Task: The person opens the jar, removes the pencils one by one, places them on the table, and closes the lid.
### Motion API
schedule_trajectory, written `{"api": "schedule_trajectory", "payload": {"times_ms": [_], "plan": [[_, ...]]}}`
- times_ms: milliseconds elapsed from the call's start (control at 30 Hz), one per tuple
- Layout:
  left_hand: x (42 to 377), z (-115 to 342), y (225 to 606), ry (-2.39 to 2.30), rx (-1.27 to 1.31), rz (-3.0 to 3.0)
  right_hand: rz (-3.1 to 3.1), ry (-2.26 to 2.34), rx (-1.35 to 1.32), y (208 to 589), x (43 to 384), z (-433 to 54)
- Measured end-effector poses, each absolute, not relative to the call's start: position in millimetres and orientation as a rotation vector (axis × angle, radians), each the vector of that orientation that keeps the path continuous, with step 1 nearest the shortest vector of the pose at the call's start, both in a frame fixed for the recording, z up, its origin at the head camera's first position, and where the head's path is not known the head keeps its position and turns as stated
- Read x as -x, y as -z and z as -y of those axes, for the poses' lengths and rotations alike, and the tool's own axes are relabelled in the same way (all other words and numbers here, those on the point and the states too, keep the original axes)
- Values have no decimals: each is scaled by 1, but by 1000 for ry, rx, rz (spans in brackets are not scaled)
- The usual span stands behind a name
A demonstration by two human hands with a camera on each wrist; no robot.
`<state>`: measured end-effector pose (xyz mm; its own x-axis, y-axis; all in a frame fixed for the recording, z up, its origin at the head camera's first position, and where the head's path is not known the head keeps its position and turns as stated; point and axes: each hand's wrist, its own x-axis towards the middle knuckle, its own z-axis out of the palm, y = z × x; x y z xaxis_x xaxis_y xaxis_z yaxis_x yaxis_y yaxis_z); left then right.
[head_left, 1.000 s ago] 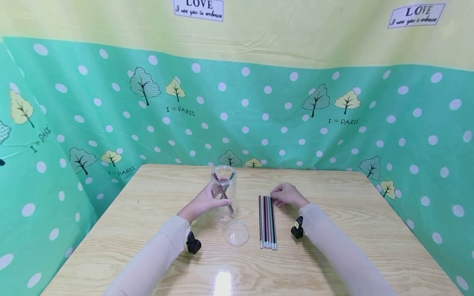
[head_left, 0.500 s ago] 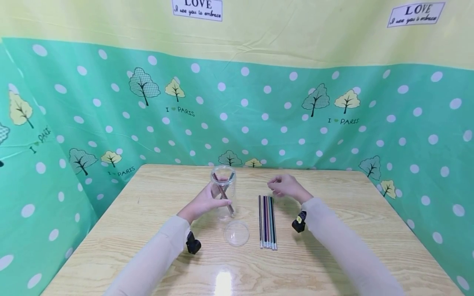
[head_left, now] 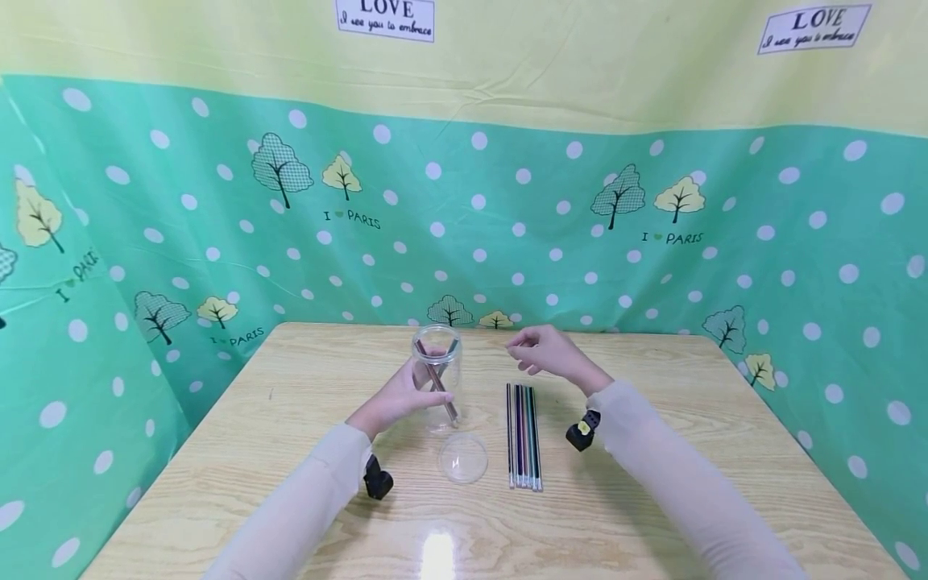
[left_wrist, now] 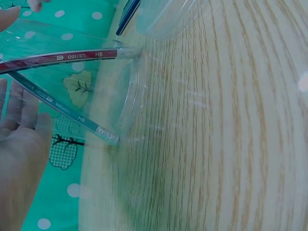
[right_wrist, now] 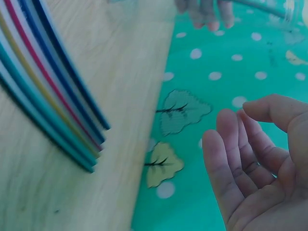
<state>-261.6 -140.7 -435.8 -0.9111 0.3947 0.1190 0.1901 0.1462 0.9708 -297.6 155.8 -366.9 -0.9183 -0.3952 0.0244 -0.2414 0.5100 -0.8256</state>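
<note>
My left hand (head_left: 397, 397) grips a clear jar (head_left: 456, 380) that stands upright and uncapped on the table. Inside it a dark red pencil (left_wrist: 82, 57) and a green pencil (left_wrist: 57, 107) lean across each other, eraser ends down. Just in front of the jar lies a round clear lid (head_left: 464, 459). To the right, several pencils (head_left: 524, 435) lie side by side in a row, erasers toward me. Above their far ends is my right hand (head_left: 553, 353), fingers loosely bent, thumb close to the index finger; nothing shows between them in the right wrist view.
The wooden table (head_left: 326, 362) ends at the back against a green dotted curtain (head_left: 406, 266). Black wrist cameras hang under both sleeves, the left one (head_left: 378, 478) near the lid and the right one (head_left: 582, 432) beside the pencil row.
My right hand has left the right edge of the pencil row and risen up and leftward, away from the pencils. The left hand, jar, lid and pencils stay put.
</note>
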Motion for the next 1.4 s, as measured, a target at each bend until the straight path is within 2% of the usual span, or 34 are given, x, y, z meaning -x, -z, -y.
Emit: {"api": "schedule_trajectory", "payload": {"times_ms": [633,1133,1400], "plan": [[262,143,436,-1889,-643,-2208,-2614,1368,792,323,277,-118],[263,143,437,-1884,-639,-2216,-2652,1258,972,309,276,-93],[263,142,435,-1887,-622,-2204,-2687,1157,980,310,281,-86]]}}
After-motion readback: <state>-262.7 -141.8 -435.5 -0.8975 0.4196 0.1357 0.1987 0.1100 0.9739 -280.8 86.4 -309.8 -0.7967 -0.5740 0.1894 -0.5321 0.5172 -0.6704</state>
